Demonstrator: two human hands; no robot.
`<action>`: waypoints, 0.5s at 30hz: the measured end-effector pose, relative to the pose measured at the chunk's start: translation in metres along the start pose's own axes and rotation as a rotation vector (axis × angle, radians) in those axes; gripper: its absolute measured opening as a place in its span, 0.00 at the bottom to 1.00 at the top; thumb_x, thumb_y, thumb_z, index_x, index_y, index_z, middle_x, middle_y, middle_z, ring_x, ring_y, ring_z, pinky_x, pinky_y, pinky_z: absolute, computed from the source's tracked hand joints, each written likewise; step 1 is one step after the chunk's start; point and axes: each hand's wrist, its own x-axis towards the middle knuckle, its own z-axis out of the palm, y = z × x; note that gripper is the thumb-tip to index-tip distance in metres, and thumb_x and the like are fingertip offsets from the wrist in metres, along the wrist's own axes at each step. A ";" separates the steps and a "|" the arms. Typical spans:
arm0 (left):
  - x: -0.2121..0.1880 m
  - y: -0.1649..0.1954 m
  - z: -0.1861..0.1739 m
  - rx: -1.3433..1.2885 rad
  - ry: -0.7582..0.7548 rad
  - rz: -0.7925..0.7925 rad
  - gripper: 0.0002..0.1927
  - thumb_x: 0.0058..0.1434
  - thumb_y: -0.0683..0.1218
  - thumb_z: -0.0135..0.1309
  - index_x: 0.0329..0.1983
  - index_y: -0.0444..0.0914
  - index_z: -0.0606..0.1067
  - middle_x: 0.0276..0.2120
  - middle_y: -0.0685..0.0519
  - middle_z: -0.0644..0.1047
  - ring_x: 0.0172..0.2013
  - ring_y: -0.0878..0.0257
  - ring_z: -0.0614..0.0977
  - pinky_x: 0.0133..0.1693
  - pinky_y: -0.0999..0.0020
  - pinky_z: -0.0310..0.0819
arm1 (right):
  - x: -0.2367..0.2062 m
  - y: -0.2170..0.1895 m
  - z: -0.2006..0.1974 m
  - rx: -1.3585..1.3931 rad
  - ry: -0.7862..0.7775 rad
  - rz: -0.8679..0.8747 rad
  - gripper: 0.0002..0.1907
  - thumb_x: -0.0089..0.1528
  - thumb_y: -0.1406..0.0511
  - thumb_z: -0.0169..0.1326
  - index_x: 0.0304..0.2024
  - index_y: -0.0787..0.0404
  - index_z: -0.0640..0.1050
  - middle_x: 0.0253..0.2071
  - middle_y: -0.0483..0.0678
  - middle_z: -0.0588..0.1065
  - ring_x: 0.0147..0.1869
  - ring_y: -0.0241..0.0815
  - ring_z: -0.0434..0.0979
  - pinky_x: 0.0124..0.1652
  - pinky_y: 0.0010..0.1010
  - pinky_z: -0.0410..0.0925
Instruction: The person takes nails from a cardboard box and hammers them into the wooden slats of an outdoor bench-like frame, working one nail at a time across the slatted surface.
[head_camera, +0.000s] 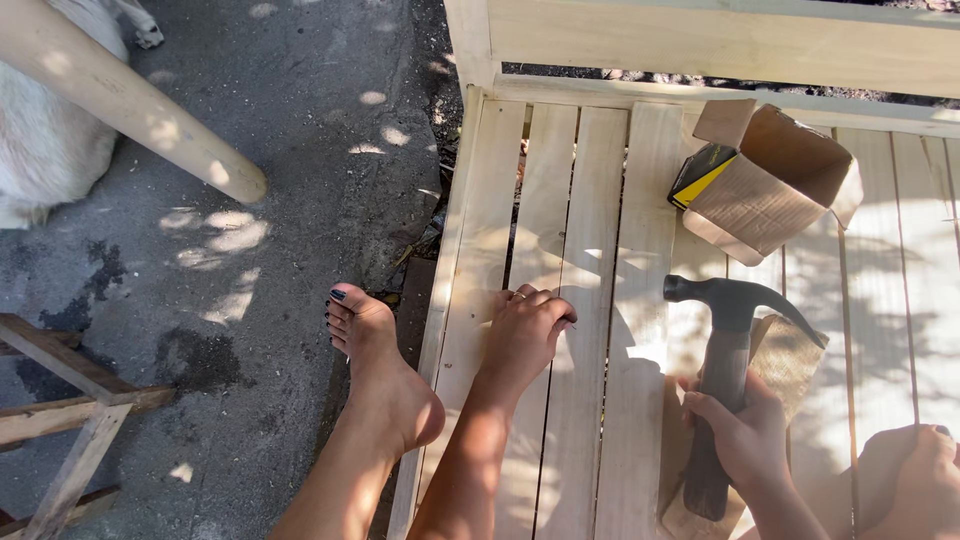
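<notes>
Head view. Work surface: a slatted panel (600, 250) of pale unfinished wood, its slats running away from the camera with narrow gaps between them, bounded at the far edge by a wider rail (720, 45). Dappled sun and leaf shadow fall across the slats. Left of the panel lies dark asphalt ground (250, 150). A thick pale wooden pole (130, 100) crosses the upper left corner above a white furry animal (40, 150), and a weathered wooden frame (70, 410) occupies the lower left. A bare foot (380, 370) rests on the ground at the panel's left edge.

An open cardboard box (775, 180) lies on its side on the far slats, mouth facing up and right, with a black-and-yellow object (700, 172) touching its left side.

Left hand (525, 335): palm down on the slats, fingers curled, tips pinched at a small thin item near a gap; the item is too small to identify.

Right hand (745, 435): fingers wrapped closed around the handle of a hammer (725, 380). The hammer is just right of the left hand, above the slats at lower centre-right. Its long axis runs almost parallel to the slats, handle toward the camera, head at the far end. The striking face points left, the claw points right and slightly down. A flat piece of brown board (790, 360) lies beneath it.
</notes>
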 end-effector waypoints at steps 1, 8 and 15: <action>-0.001 0.002 0.002 0.011 0.017 0.009 0.02 0.58 0.42 0.59 0.32 0.43 0.81 0.30 0.55 0.79 0.45 0.54 0.78 0.52 0.54 0.63 | 0.000 -0.001 0.000 0.026 -0.006 0.003 0.12 0.56 0.76 0.57 0.42 0.71 0.74 0.33 0.52 0.78 0.29 0.40 0.77 0.32 0.32 0.70; -0.006 0.009 0.016 0.092 0.044 -0.011 0.04 0.56 0.39 0.58 0.31 0.41 0.80 0.33 0.54 0.79 0.42 0.54 0.78 0.49 0.58 0.65 | -0.005 -0.005 0.003 -0.084 -0.020 -0.006 0.13 0.55 0.75 0.59 0.43 0.70 0.76 0.31 0.51 0.79 0.29 0.40 0.78 0.32 0.32 0.70; -0.006 0.014 0.016 0.192 -0.005 0.050 0.10 0.51 0.34 0.53 0.33 0.38 0.80 0.33 0.51 0.79 0.44 0.54 0.77 0.54 0.58 0.66 | -0.009 -0.004 0.005 -0.153 -0.074 -0.023 0.13 0.55 0.74 0.60 0.44 0.68 0.78 0.31 0.50 0.78 0.30 0.39 0.79 0.33 0.32 0.72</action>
